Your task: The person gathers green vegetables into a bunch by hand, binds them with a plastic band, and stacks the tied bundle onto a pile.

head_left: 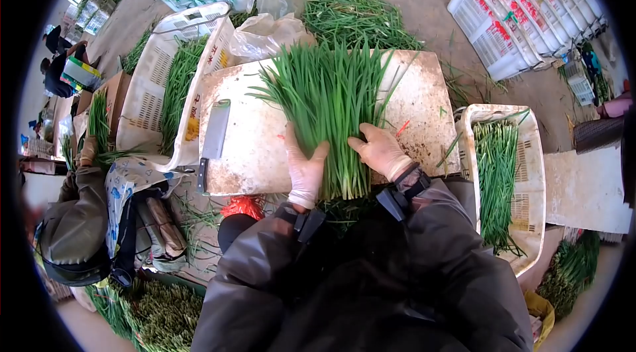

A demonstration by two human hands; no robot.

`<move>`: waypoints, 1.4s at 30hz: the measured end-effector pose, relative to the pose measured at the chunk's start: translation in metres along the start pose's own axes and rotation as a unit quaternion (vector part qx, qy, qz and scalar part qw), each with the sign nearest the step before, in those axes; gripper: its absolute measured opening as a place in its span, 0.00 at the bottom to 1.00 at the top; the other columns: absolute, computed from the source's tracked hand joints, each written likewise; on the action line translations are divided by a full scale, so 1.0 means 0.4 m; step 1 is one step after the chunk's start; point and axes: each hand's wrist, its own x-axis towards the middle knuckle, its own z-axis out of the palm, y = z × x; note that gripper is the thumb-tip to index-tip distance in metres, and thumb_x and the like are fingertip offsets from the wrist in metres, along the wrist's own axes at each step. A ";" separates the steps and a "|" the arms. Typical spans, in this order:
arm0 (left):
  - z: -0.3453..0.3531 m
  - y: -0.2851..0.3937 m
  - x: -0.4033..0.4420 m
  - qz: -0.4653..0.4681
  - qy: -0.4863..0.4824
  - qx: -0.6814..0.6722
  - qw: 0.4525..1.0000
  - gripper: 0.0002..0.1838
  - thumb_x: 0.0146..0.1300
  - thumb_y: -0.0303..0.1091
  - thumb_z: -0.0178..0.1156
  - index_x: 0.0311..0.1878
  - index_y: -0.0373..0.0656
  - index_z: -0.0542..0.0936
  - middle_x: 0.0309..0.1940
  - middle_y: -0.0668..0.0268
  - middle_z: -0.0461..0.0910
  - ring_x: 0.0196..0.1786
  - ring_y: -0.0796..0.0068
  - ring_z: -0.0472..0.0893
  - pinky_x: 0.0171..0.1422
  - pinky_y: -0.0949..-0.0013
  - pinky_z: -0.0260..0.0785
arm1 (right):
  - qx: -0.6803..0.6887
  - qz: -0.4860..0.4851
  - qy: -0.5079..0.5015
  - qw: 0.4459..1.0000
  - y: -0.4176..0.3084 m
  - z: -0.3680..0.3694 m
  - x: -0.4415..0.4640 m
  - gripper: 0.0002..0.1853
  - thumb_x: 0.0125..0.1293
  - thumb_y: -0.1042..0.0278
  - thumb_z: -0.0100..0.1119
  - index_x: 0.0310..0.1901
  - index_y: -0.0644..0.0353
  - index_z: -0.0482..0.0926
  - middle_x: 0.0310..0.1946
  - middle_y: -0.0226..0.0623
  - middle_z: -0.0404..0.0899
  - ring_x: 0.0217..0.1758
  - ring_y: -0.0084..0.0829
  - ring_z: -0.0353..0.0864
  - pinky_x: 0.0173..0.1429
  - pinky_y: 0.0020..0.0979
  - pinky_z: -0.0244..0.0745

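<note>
A thick bundle of garlic chives (334, 97) lies across a stained white board (255, 133), leafy tips pointing away and cut stem ends towards me. Thin pale gloves cover both hands. My left hand (306, 170) cups the bundle's left side, thumb against the stems and forefinger stretched along the edge; its other fingers are hidden. On the opposite side, my right hand (382, 151) grips the chives with thumb and bent fingers near the stem end. A cleaver (216, 130) with a black handle rests at the board's left edge, apart from my left hand.
White crates holding chives stand left (147, 97) and right (535, 173) of the board. Beyond it are a loose chive heap (358, 14) and plastic bags (265, 35). Stacked white crates (493, 27) stand far right. A co-worker (76, 233) sits close on the left.
</note>
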 end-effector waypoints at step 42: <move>0.008 -0.013 0.006 0.110 -0.047 0.324 0.939 0.68 0.43 0.38 0.85 0.85 0.37 0.52 0.81 0.32 0.51 0.83 0.35 0.56 0.86 0.47 0.54 | 0.211 0.133 -0.144 0.958 0.006 0.000 -0.127 0.21 0.72 0.53 0.67 0.36 0.69 0.86 0.23 0.39 0.85 0.27 0.31 0.88 0.33 0.34 0.81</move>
